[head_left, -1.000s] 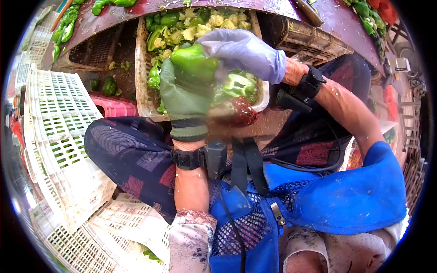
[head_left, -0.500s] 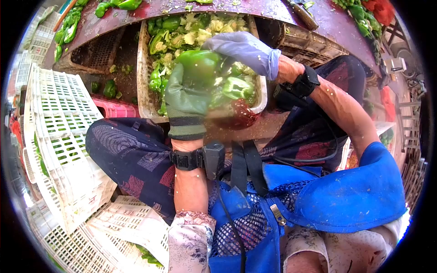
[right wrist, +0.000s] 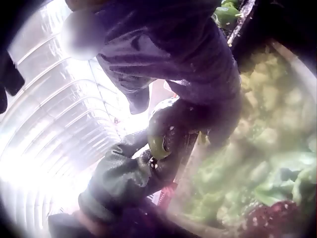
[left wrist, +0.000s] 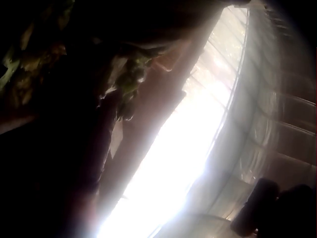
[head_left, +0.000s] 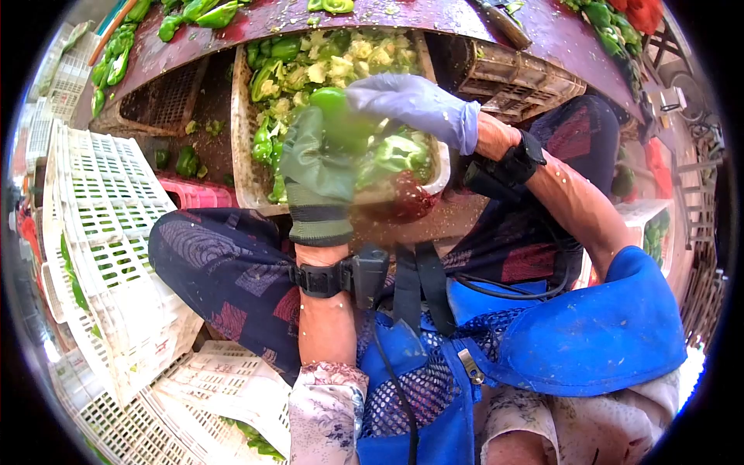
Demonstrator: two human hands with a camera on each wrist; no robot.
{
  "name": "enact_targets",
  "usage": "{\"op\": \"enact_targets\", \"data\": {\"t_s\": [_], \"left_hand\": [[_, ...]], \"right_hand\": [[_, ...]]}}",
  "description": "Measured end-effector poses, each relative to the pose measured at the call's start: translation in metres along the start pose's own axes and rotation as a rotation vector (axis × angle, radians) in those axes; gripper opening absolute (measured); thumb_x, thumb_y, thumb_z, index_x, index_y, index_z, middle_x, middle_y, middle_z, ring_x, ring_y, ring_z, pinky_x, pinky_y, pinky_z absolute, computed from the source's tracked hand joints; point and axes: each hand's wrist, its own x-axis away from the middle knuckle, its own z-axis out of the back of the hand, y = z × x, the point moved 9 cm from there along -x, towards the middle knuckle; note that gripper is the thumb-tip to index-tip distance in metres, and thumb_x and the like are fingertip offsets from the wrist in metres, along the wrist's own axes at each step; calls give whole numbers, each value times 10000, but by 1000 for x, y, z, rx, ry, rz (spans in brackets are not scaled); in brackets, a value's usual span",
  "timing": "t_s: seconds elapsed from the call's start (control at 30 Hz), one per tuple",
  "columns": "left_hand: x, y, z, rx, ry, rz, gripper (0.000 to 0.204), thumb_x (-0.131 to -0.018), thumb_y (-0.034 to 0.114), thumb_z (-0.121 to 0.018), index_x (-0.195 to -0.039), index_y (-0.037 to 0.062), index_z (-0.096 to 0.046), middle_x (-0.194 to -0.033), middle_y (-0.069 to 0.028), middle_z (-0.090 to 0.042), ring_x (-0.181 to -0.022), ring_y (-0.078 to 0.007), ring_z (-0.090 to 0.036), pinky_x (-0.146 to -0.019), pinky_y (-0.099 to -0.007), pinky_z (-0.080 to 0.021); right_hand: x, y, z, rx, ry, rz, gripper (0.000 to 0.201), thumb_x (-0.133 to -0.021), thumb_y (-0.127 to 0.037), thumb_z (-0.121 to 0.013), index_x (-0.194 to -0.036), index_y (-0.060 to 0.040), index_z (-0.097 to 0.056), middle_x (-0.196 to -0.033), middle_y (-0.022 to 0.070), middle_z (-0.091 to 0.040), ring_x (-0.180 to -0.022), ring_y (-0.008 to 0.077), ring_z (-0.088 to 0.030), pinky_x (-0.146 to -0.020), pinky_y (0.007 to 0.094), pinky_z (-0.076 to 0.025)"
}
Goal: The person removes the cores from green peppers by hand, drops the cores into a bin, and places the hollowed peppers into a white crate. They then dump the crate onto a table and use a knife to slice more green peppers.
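In the head view a green bell pepper (head_left: 328, 101) is held over a crate (head_left: 241, 155), partly hidden by both hands and a blurred patch. My left hand (head_left: 318, 159), in a green glove, grips the pepper from the left. From the right, my right hand (head_left: 418, 107) in a purple glove has its fingers bent over the pepper's upper side. In the right wrist view the purple hand (right wrist: 183, 64) meets the green-gloved hand (right wrist: 119, 178) at the pepper (right wrist: 158, 147). The crate holds pale seedy cores (head_left: 341, 58) and green pepper pieces (head_left: 399, 153).
A dark red tabletop (head_left: 294, 19) curves across the back, with green peppers (head_left: 209, 14) and a wooden-handled tool (head_left: 504, 25) on it. White slatted crates (head_left: 108, 232) stand on the left. A red seed-specked thing (head_left: 412, 195) lies at the crate's front edge.
The head view has shifted, showing more peppers on the table. Both hands stay at the pepper, which now appears lower and more covered by the left hand. The right hand sits slightly lower.
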Motion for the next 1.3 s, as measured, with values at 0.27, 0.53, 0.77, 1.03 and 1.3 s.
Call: {"op": "enact_targets", "data": {"t_s": [0.27,0.53,0.77,1.03,1.3], "left_hand": [[15,7,-23,-100,124,-223,315,-964,262,-526,-1138,9,-597,-1075,-127,-636,-924,-220,-638,-790,-356,-558],[11,2,-8,119,228,-30,620,-916,596,-442,-1287,109,-544,-1338,-108,-520,-1211,-288,-500,-1020,-526,-389],[19,4,-17,180,253,41,777,-897,688,-347,-1460,153,-361,-1453,-103,-413,-1306,-332,-412,-1080,-535,-325],[13,26,-13,147,136,-91,687,-920,660,-345,-1404,182,-437,-1386,-102,-471,-1244,-326,-448,-974,-685,-362],[14,13,-18,150,106,14,668,-921,650,-374,-1371,168,-484,-1357,-112,-509,-1210,-302,-492,-943,-660,-406]], "right_hand": [[8,-37,-2,334,193,-48,892,-688,-351,-846,-1407,-50,-413,-1195,195,-611,-1067,266,-626,-937,353,-521],[5,-83,2,538,456,436,699,-713,-379,-829,-1237,-32,-525,-919,150,-674,-790,242,-682,-688,324,-558],[5,-96,10,472,508,457,662,-855,-271,-717,-1412,-66,-423,-1155,195,-627,-904,188,-671,-776,305,-577],[-21,-26,5,-714,124,-85,640,-991,-561,-325,-1316,-38,-496,-966,210,-670,-625,227,-678,-448,270,-546],[-14,-20,-9,-1217,-265,-78,690,-977,-599,-294,-1367,-47,-431,-1175,174,-580,-906,256,-650,-669,344,-583]]}}
